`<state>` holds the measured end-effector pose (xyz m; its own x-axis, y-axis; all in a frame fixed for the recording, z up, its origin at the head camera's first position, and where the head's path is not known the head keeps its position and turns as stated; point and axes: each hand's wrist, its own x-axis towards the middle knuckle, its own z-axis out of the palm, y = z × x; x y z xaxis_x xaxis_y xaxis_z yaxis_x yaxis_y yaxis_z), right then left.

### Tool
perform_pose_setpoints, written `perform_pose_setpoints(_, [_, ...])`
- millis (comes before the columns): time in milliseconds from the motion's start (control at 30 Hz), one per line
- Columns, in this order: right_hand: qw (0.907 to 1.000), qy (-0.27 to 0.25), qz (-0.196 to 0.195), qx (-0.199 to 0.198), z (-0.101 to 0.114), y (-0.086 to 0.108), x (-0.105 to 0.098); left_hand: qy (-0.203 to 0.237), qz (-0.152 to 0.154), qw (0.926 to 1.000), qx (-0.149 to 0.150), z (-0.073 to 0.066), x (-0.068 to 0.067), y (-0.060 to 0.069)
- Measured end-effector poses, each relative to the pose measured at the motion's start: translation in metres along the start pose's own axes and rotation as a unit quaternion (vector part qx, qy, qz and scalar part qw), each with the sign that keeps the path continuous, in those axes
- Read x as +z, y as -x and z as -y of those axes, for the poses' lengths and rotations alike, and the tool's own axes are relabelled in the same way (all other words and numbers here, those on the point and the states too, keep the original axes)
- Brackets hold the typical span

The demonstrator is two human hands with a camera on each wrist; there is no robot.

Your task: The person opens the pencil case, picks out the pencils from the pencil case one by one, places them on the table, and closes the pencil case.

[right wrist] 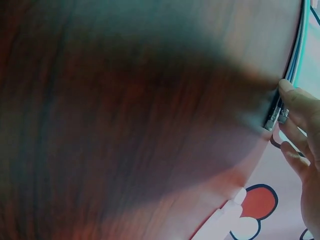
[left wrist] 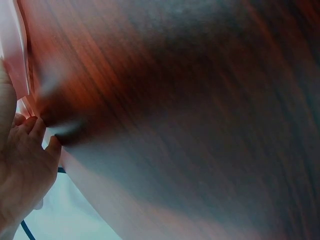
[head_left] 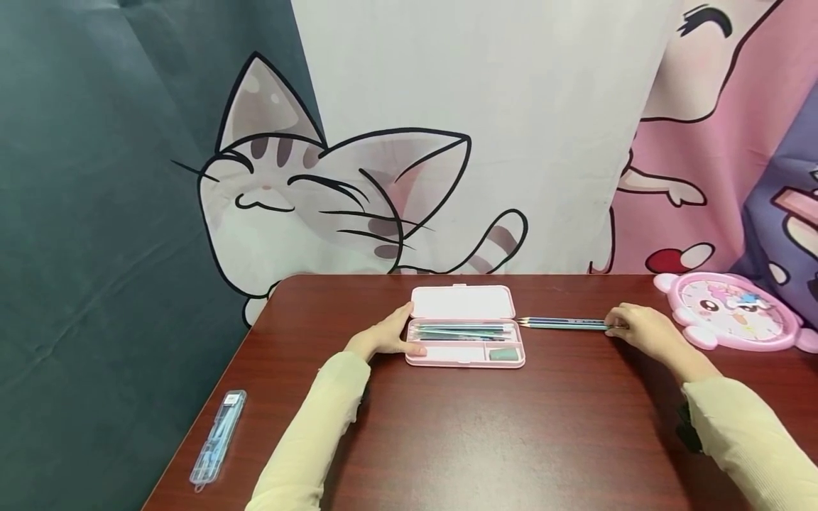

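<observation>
Indoor desk space: cartoon backdrop [head_left: 537,85], wood-grain table [head_left: 511,440].

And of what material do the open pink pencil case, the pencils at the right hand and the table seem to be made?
Pink pencil case: probably smooth plastic, judging by its thin, moulded-looking walls.
Pencils: likely painted wood; the sharpened tips look pale.
Table: wood or wood-look laminate, unclear which, with reddish-brown grain and a soft sheen.

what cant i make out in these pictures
- Head view: exact number of pencils held by the right hand; they lie too close together.
- Head view: writing on the blue box's label; too small.
- Left wrist view: most of the pink case; cut off by the left edge.
- Right wrist view: pencil points; cut off by the top edge.
</observation>
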<state>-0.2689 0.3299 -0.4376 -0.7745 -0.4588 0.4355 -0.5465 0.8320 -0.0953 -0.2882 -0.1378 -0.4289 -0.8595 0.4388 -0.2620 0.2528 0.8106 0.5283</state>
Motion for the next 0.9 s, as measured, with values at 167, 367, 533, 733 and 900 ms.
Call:
perform_pose_setpoints(167, [0.9998, 0.009, -0.003, 0.018, 0.003, 0.001, 0.0, 0.007, 0.004, 0.9999, -0.013, 0.001, 0.001, 0.0])
perform_pose_setpoints(367, [0.9993, -0.004, 0.004, 0.036, 0.02, -0.006, 0.0, 0.003, 0.003, 0.9999, -0.013, 0.001, 0.001, -0.001])
perform_pose_setpoints(533, [0.9972, -0.061, 0.026, 0.036, 0.054, -0.029, 0.008, 0.002, 0.002, 0.9999, -0.01, 0.002, 0.0, 0.0])
perform_pose_setpoints(733, [0.9821, -0.18, 0.054, 0.012, 0.106, -0.059, 0.027, 0.001, 0.004, 0.9999, -0.011, 0.003, 0.001, -0.001])
perform_pose_setpoints(900, [0.9705, -0.214, 0.111, -0.013, 0.133, -0.072, 0.039, 0.005, 0.003, 0.9999, -0.014, 0.002, 0.002, -0.001])
